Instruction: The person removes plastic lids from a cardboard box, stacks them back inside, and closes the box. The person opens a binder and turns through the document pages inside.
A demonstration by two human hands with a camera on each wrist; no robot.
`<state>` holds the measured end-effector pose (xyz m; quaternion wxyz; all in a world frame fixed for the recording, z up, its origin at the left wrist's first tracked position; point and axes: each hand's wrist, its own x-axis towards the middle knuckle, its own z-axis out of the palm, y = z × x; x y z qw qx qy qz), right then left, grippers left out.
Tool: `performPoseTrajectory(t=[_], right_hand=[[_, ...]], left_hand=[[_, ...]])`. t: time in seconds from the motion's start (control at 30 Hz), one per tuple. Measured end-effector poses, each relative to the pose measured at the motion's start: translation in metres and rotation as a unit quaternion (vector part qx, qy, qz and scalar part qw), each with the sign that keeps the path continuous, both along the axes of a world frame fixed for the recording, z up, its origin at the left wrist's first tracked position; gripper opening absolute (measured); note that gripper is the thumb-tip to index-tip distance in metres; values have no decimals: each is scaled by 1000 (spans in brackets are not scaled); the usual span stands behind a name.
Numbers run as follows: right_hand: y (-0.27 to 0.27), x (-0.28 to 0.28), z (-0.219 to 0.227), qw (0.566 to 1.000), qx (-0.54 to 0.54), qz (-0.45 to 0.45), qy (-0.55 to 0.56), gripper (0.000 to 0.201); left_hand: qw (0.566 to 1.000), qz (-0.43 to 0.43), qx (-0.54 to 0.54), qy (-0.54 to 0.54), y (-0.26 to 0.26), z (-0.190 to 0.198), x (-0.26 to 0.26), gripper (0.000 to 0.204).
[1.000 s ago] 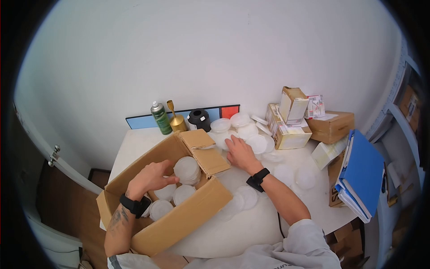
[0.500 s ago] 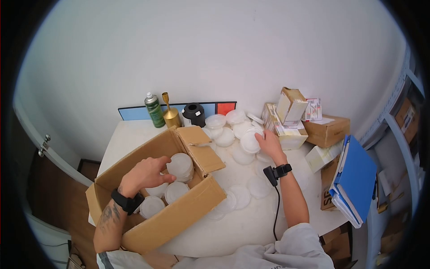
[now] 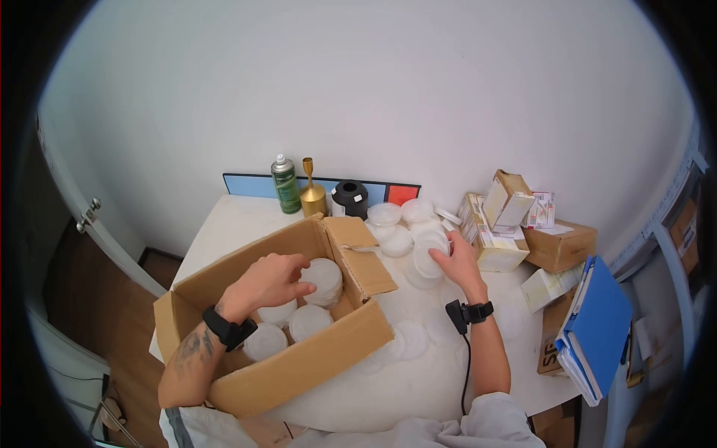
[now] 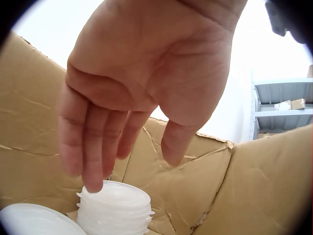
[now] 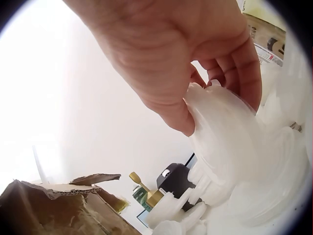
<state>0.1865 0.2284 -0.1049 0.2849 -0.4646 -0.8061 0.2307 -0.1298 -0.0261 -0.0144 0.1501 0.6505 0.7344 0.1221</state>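
My right hand [image 3: 459, 265] pinches round, translucent white plastic lids [image 5: 220, 127] by the edge, thumb on one side and fingers on the other. They are tilted over the pile of loose lids [image 3: 396, 241] at the back of the table. My left hand [image 3: 272, 282] hovers inside the cardboard box [image 3: 306, 362] with loosely bent fingers and nothing in its grasp. Its fingertips are close over a stack of lids [image 4: 115, 205] standing by the box's far corner. More lids [image 3: 310, 322] lie flat in the box, nearer to me.
A spray can [image 3: 285, 185], a gold candlestick [image 3: 313, 198] and a black round object [image 3: 349, 200] stand along the wall. Several small cartons [image 3: 500, 246] and a blue binder [image 3: 597, 325] fill the right side. Flat lids [image 3: 411, 340] lie beside the box.
My right hand has shifted right across the lid pile and taken hold of lids at its right side. The left hand stays over the box. The head view has shifted slightly.
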Motion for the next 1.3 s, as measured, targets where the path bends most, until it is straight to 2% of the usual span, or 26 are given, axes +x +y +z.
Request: performPoseTrajectory(t=[0.03,0.07,0.1,0.13,0.17,0.2,0.23,0.27,0.33,0.37,0.4,0.43,0.5,0.53,0.57,0.6,0.67,0.7,0.77,0.8,0.87,0.97,1.1,1.17,1.23,1.3], right_hand=[[-6,-1,10,1000,-7,1,11,48],[-10,-2,16,1000,-4,6,10,48],[-16,-3,20,992,-9,18,121,44],[-23,-4,26,973,-15,32,230,40],[-33,-7,36,972,-9,44,230,40],[-48,-12,48,943,-8,90,319,40],[-63,-17,61,904,-9,139,403,41],[-83,-22,74,895,0,164,415,43],[-112,-36,85,882,11,206,423,46],[-122,-43,83,883,66,244,395,52],[-131,-50,83,880,117,278,367,58],[-136,-58,84,877,113,286,368,58],[-146,-74,88,865,293,282,293,72],[-150,-76,90,864,291,286,295,72],[-152,-77,94,872,293,288,267,76],[-154,-78,96,879,295,289,238,81],[-157,-81,97,877,301,293,235,78],[-158,-81,96,876,306,293,231,75],[-158,-80,94,875,317,290,225,73],[-158,-79,93,871,329,288,222,70],[-157,-78,86,878,320,272,228,67],[-159,-81,78,890,291,252,243,60],[-163,-83,77,914,217,263,220,57],[-161,-81,74,913,217,274,211,60],[-161,-80,72,912,215,285,202,63],[-162,-84,76,887,279,294,219,71]], left_hand=[[1000,4,2,0,2,2,3,52],[998,15,32,-56,3,6,7,50],[991,28,62,-111,4,8,12,48],[991,35,68,-111,4,10,17,48],[975,27,113,-187,3,12,22,47],[952,17,161,-261,3,16,27,46],[941,-4,162,-297,2,24,33,49],[922,-38,153,-354,4,19,33,57],[854,-68,86,-509,1,26,42,60],[854,-60,99,-507,-1,33,47,60],[766,-72,43,-637,-5,40,54,60],[657,-84,-15,-749,-8,44,58,60],[677,-80,3,-732,-12,45,60,59],[695,-84,16,-714,-14,44,59,59],[740,-61,24,-669,-14,39,56,58],[740,-59,27,-669,-16,38,55,58],[781,-31,33,-622,-17,35,56,54],[780,-30,31,-624,-16,33,55,54],[715,-17,54,-697,-10,29,54,49],[713,-16,53,-699,-8,30,55,49],[759,-26,41,-650,-8,35,55,41],[765,-25,31,-642,-4,25,53,47],[761,-5,19,-648,-6,25,53,45],[765,50,-63,-639,-11,36,54,46],[753,26,-69,-654,-7,33,51,47],[740,5,-77,-669,-5,29,49,49]])
